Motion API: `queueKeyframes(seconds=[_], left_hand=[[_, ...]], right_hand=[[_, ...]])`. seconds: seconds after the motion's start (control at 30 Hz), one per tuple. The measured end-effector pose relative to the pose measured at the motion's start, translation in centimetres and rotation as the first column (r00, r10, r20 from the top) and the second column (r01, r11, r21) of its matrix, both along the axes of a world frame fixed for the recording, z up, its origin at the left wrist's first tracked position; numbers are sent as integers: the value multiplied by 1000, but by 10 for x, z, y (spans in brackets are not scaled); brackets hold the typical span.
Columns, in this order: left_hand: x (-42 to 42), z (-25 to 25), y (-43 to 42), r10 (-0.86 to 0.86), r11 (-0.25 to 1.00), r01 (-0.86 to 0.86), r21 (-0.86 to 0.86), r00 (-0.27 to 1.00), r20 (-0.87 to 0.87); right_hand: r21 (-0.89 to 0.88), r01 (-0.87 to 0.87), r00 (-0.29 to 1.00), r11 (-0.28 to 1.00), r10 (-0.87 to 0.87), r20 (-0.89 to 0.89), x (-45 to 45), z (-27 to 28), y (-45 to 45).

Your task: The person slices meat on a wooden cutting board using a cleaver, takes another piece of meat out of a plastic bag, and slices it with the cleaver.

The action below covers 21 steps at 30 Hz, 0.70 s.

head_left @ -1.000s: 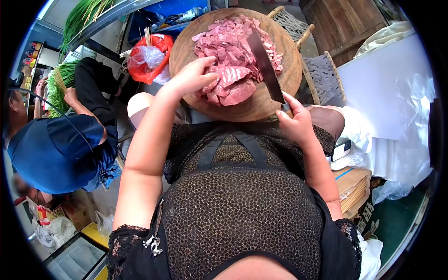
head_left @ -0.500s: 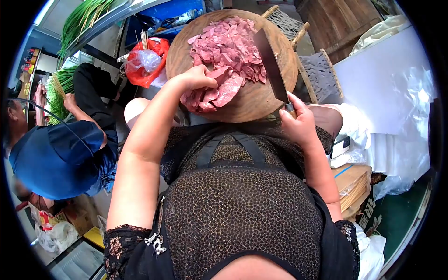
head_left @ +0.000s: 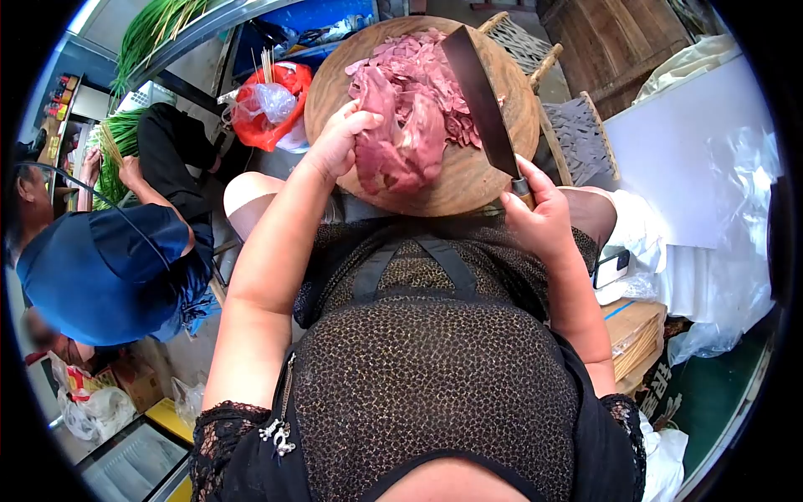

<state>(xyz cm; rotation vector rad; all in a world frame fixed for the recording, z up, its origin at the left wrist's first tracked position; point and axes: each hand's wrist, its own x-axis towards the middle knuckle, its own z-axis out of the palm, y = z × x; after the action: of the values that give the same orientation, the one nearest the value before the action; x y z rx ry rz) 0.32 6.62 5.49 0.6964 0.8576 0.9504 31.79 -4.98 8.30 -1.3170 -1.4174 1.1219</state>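
Note:
On a round wooden board [head_left: 510, 109] lies a heap of sliced pink meat [head_left: 418, 54]. My left hand [head_left: 341, 138] grips a large piece of meat [head_left: 401, 155] at its left side, near the board's lower left part; the piece is slightly blurred and covers part of the heap. The fingers of my right hand [head_left: 539, 209] are wrapped round the wooden handle of a broad dark knife [head_left: 483, 100]. Its blade points up and to the left, over the right side of the heap.
At the left a person in blue [head_left: 100, 268] holds thin sticks beside green stalks [head_left: 117, 167]. A red bag [head_left: 272, 105] with skewers stands left of the board. Woven chairs [head_left: 577, 134] are at the right, with a phone [head_left: 612, 269] below them.
My left hand has lifted and turned the large piece of meat, which now spreads out over the heap's lower left. The knife has stayed in my right hand with only small shifts.

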Motion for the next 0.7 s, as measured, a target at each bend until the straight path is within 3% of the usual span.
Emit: queueKeyframes(seconds=[0.03,0.13,0.2,0.43,0.5,0.53,0.57,0.6,0.63,0.7], left_hand=[[1,-3,0,1,1000,-1,0,1000,4],[2,-20,-2,57,995,-59,79,998,24],[8,-37,-13,101,993,-100,66,995,-14],[-9,-50,-32,144,989,-145,-15,989,-46],[-11,-50,-33,126,992,-124,25,970,-208],[-12,-52,-32,128,992,-127,22,970,-207],[-12,-53,-32,217,975,-167,145,844,-490],[-13,-54,-31,313,948,-164,273,630,-711],[-13,-53,-30,314,948,-165,273,630,-711],[-10,-48,-29,634,768,-3,640,146,-760]], right_hand=[[33,-7,1000,999,6,10,-2,3,0],[-115,-60,990,992,44,-135,-11,24,-3],[-375,-208,952,904,98,-290,-14,33,-4],[-515,-302,953,802,243,-180,-28,27,-14],[-539,-300,954,787,259,-153,-31,30,-14],[-541,-299,953,786,277,-124,-31,31,-13],[-543,-298,951,785,295,-96,-30,31,-13],[-544,-299,950,784,297,-95,-29,30,-12],[-563,-276,956,779,282,-78,-29,28,-11],[-581,-254,961,773,270,-61,-28,28,-10]])
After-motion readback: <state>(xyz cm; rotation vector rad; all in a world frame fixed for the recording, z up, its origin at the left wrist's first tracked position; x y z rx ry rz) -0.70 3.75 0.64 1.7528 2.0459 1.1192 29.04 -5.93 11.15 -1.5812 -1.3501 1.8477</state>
